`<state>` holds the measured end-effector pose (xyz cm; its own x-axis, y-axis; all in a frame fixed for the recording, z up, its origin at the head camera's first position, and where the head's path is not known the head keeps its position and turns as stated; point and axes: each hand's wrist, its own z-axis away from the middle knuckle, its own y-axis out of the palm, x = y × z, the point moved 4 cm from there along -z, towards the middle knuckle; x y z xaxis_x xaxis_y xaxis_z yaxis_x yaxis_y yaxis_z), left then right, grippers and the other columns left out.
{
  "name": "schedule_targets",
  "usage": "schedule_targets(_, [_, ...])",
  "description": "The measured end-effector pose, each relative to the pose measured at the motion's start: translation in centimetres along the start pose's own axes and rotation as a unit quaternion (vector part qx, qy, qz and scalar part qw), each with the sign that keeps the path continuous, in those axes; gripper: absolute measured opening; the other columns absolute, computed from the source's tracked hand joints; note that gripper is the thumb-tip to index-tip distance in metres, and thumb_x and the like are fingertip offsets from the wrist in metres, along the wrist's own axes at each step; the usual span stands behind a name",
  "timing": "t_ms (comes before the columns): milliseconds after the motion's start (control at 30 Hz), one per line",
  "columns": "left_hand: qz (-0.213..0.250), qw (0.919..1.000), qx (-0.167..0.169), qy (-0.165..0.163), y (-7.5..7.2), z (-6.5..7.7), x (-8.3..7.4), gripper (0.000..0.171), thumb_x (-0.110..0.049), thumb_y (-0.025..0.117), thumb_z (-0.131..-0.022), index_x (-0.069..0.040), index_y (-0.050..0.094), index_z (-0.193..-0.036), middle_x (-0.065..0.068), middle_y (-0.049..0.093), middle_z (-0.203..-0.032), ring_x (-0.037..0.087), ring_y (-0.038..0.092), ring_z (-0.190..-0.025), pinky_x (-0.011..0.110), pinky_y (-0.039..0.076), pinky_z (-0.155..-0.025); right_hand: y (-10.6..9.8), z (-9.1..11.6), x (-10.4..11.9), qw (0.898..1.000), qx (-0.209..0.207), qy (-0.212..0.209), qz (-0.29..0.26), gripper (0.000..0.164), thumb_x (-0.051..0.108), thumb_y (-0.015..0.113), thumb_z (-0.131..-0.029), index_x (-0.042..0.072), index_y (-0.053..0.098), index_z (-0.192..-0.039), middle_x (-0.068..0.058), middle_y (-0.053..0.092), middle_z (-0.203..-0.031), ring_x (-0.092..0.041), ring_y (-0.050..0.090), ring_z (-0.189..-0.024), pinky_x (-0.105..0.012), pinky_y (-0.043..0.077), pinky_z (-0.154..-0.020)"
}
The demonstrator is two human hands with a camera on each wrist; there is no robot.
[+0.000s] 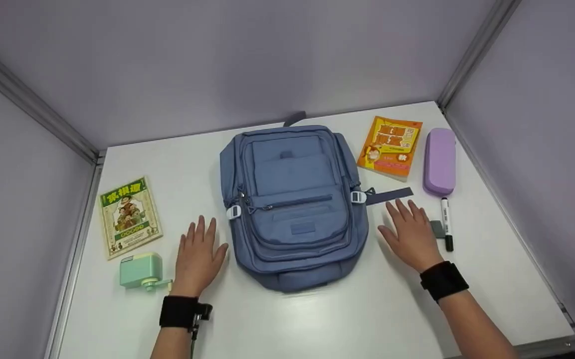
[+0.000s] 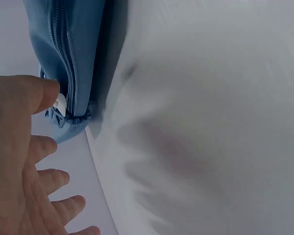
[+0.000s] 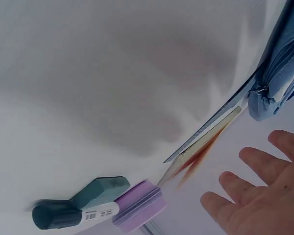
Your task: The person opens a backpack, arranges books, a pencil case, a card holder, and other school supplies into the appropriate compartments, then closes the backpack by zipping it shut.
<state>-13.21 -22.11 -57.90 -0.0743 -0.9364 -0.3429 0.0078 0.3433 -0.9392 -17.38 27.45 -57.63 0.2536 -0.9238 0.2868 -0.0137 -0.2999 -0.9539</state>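
A blue backpack (image 1: 292,209) lies on its back in the middle of the white table, front pockets and zippers facing up. Left of it, my left hand (image 1: 197,262) hovers palm down with fingers straight and holds nothing. In the left wrist view its thumb overlaps the side of the backpack (image 2: 83,54). On the other side my right hand (image 1: 411,238) is held over the table with its fingers spread, also holding nothing. Just ahead of its fingertips a dark strap (image 1: 391,196) sticks out from the backpack's side buckle.
A green-titled book (image 1: 130,217) and a mint pencil sharpener (image 1: 141,270) with a crank lie at left. At right are an orange book (image 1: 390,148), a purple pencil case (image 1: 440,160), a black-capped marker (image 1: 446,222) and a grey-green block (image 1: 437,229). Walls enclose the table's back and sides.
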Motion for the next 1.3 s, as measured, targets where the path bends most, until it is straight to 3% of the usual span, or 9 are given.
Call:
schedule_targets(133, [0.058, 0.9981, 0.022, 0.005, -0.4, -1.0, -1.3, 0.066, -0.028, 0.055, -0.106, 0.0, 0.028, -0.16, 0.026, 0.023, -0.164, 0.044, 0.026, -0.149, 0.058, 0.027, -0.117, -0.1, -0.2, 2.0, 0.999, 0.004, -0.042, -0.004, 0.065, 0.039, 0.059, -0.103, 0.002, 0.043, -0.155, -0.024, 0.037, -0.159, -0.045, 0.025, -0.149, -0.06, 0.015, -0.12])
schedule_targets(267, [0.095, 0.9948, 0.037, 0.009, -0.9, -2.0, -3.2, 0.067, -0.028, 0.054, -0.107, -0.003, 0.025, -0.161, 0.022, 0.022, -0.166, 0.041, 0.025, -0.15, 0.055, 0.029, -0.117, 0.1, -0.3, 4.9, 0.994, 0.013, -0.109, -0.011, 0.061, 0.039, 0.059, -0.103, 0.004, 0.048, -0.152, -0.02, 0.04, -0.158, -0.041, 0.029, -0.149, -0.055, 0.016, -0.122])
schedule_targets(400, [0.089, 0.9931, 0.032, 0.07, -0.7, -2.4, -6.7, 0.07, -0.032, 0.058, -0.104, -0.002, 0.029, -0.16, 0.023, 0.026, -0.164, 0.042, 0.024, -0.151, 0.054, 0.025, -0.119, 0.9, -0.2, 7.3, 0.986, 0.038, -0.162, -0.022, 0.063, 0.05, 0.058, -0.102, 0.01, 0.053, -0.15, -0.016, 0.041, -0.159, -0.039, 0.028, -0.15, -0.058, 0.014, -0.122])
schedule_targets(500, [0.073, 0.9867, 0.055, 0.135, 0.2, -2.0, -9.8, 0.075, -0.043, 0.061, -0.102, -0.005, 0.033, -0.16, 0.023, 0.028, -0.164, 0.042, 0.022, -0.151, 0.055, 0.022, -0.12, 2.1, 0.0, 8.2, 0.982, 0.073, -0.171, -0.031, 0.069, 0.06, 0.052, -0.101, 0.017, 0.049, -0.154, -0.013, 0.036, -0.163, -0.039, 0.023, -0.152, -0.063, 0.011, -0.12])
schedule_targets(600, [0.045, 0.9768, 0.101, 0.183, 1.6, -1.3, -12.6, 0.08, -0.055, 0.06, -0.099, -0.01, 0.033, -0.161, 0.019, 0.027, -0.165, 0.039, 0.02, -0.153, 0.055, 0.018, -0.121, 3.3, 0.2, 8.8, 0.981, 0.095, -0.165, -0.034, 0.072, 0.064, 0.045, -0.102, 0.02, 0.04, -0.159, -0.013, 0.027, -0.166, -0.04, 0.018, -0.153, -0.065, 0.01, -0.119])
schedule_targets(700, [0.009, 0.9701, 0.128, 0.206, 2.9, -0.8, -14.5, 0.084, -0.063, 0.058, -0.097, -0.015, 0.033, -0.161, 0.014, 0.028, -0.166, 0.035, 0.019, -0.154, 0.054, 0.015, -0.123, 4.4, 0.1, 9.4, 0.981, 0.098, -0.162, -0.028, 0.073, 0.064, 0.041, -0.103, 0.02, 0.034, -0.161, -0.013, 0.021, -0.168, -0.04, 0.014, -0.154, -0.065, 0.01, -0.119])
schedule_targets(1000, [-0.094, 0.9733, 0.109, 0.179, 5.3, -1.0, -17.6, 0.074, -0.061, 0.055, -0.099, -0.019, 0.042, -0.158, 0.014, 0.036, -0.162, 0.047, 0.028, -0.148, 0.059, 0.024, -0.119, 5.4, -1.1, 11.3, 0.983, 0.1, -0.154, -0.014, 0.076, 0.065, 0.037, -0.104, 0.015, 0.032, -0.161, -0.013, 0.021, -0.168, -0.041, 0.016, -0.153, -0.065, 0.014, -0.119])
schedule_targets(1167, [-0.058, 0.9783, 0.092, 0.177, 5.9, -1.1, -17.8, 0.053, -0.049, 0.044, -0.108, -0.025, 0.046, -0.156, 0.014, 0.04, -0.16, 0.049, 0.029, -0.147, 0.061, 0.026, -0.117, 3.4, -2.6, 9.3, 0.986, 0.043, -0.097, -0.128, 0.059, 0.044, 0.051, -0.107, 0.008, 0.047, -0.153, -0.014, 0.045, -0.156, -0.036, 0.039, -0.145, -0.057, 0.028, -0.117])
schedule_targets(1300, [0.024, 0.982, 0.071, 0.173, 6.0, -1.2, -17.5, 0.046, -0.04, 0.041, -0.111, -0.023, 0.052, -0.152, 0.013, 0.046, -0.156, 0.052, 0.028, -0.146, 0.063, 0.024, -0.117, 1.5, -4.8, 5.2, 0.97, -0.049, 0.014, -0.236, 0.037, 0.018, 0.054, -0.106, 0.006, 0.062, -0.14, -0.015, 0.062, -0.139, -0.035, 0.055, -0.131, -0.05, 0.039, -0.111])
